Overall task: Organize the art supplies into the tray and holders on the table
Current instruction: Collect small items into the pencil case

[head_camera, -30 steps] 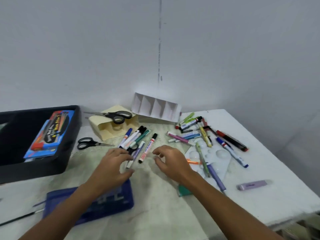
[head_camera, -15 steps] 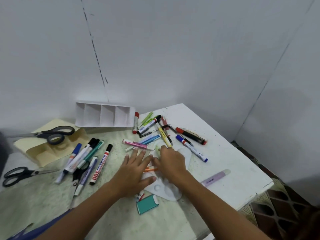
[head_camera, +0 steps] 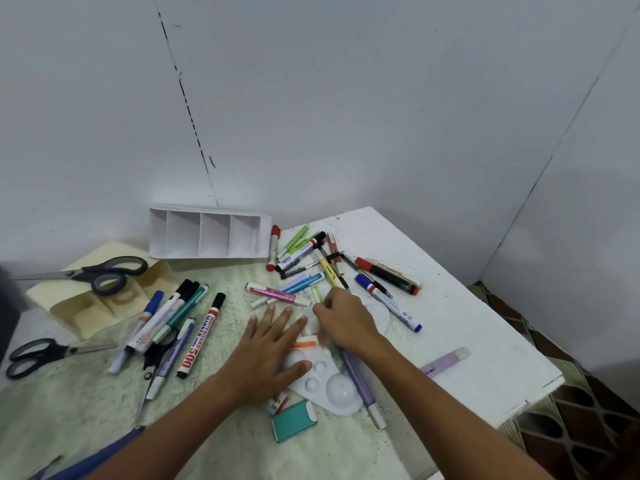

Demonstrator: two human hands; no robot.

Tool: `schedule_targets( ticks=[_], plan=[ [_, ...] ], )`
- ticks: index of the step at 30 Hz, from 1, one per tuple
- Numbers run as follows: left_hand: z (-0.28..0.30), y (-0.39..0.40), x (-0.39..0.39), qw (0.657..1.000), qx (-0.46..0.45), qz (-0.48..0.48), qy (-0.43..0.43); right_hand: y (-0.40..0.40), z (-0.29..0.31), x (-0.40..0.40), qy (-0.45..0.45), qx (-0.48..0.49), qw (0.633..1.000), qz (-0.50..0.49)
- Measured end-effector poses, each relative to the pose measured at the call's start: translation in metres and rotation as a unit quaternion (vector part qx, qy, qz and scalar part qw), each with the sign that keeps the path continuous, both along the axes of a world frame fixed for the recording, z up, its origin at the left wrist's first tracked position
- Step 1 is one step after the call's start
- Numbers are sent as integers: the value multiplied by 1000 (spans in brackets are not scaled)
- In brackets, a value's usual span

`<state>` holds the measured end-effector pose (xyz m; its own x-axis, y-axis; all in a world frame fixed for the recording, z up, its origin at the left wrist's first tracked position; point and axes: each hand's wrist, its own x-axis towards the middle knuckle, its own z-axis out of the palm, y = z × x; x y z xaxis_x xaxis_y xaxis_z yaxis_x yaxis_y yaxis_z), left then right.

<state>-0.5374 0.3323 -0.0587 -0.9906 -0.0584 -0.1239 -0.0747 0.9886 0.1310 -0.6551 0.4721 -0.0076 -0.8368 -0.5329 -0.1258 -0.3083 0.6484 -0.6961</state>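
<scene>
Head view, down onto the table (head_camera: 467,341). Left hand (head_camera: 266,355) flat, fingers straight and spread, pressing the near-left edge of the white paint palette (head_camera: 341,389). Right hand (head_camera: 346,323) over the palette's far edge, fingers curled down among the pastel pens (head_camera: 301,285) lying there; gripping one or only touching, cannot tell, fingertips hidden. Orange marker (head_camera: 304,342) between the two hands, on the palette. Lilac pen (head_camera: 360,379) running off the palette's near-right side; teal eraser box (head_camera: 293,423) just beside its near corner. Far of the palette, a loose heap of markers; beyond that, against the wall, the white divided holder (head_camera: 207,237), compartments bare. Left of the palette, a row of whiteboard markers (head_camera: 201,336); further left, the cream holder (head_camera: 104,303) with grey-handled scissors (head_camera: 104,273) resting on top, and black scissors (head_camera: 38,355) nearer. Step in hand, judged: gathering pens off the palette, sorting barely begun. Next move likely calling for a firm pinch on one pen, palette held steady, then a lift clear of the heap toward the white divided holder.
</scene>
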Motion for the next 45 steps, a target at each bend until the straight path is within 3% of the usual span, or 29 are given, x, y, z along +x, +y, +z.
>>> schedule_targets(
  ticks=[5, 8, 11, 14, 16, 19, 23, 25, 28, 30, 33, 36, 40, 42, 45],
  plan=[
    [3, -8, 0, 1000, -10, 8, -4, 9, 7, -8, -180, -265, 947, -22],
    [12, -10, 0, 998, -12, 8, 54, 12, 6, -16, -119, -301, 944, -69],
    [24, -8, -5, 984, 28, 5, 175, 20, 6, -33, 27, -257, 962, -84],
    [33, -6, -22, 968, 18, 24, 247, 28, 5, -54, 149, -95, 984, -18],
    [35, -6, -38, 971, 5, 39, 236, 27, 2, -62, 207, 10, 978, 33],
    [35, -7, -61, 986, -20, 63, 154, 20, -8, -62, 268, 105, 950, 120],
    [22, -12, -75, 993, -59, 84, 57, 12, -14, -64, 298, 158, 926, 170],
    [19, -16, -73, 994, -38, 79, 69, 12, -12, -68, 314, 158, 917, 188],
    [21, -19, -62, 991, 15, 49, 122, 16, -8, -78, 306, 127, 911, 245],
    [23, -21, -58, 987, 40, 38, 150, 19, -2, -87, 259, 70, 929, 254],
    [27, -24, -64, 975, 45, 42, 215, 22, 6, -109, 196, -2, 964, 179],
    [28, -21, -76, 967, 28, 22, 251, 31, 9, -140, 204, 41, 976, 66],
    [18, -15, -89, 991, -3, 46, 125, 47, 2, -171, 120, 153, 980, 43],
    [10, -17, -90, 995, -34, 57, 68, 51, -3, -179, 56, 132, 989, 36],
    [6, -23, -87, 996, -47, 59, 40, 52, -6, -184, 55, 100, 993, 18]
  ],
)
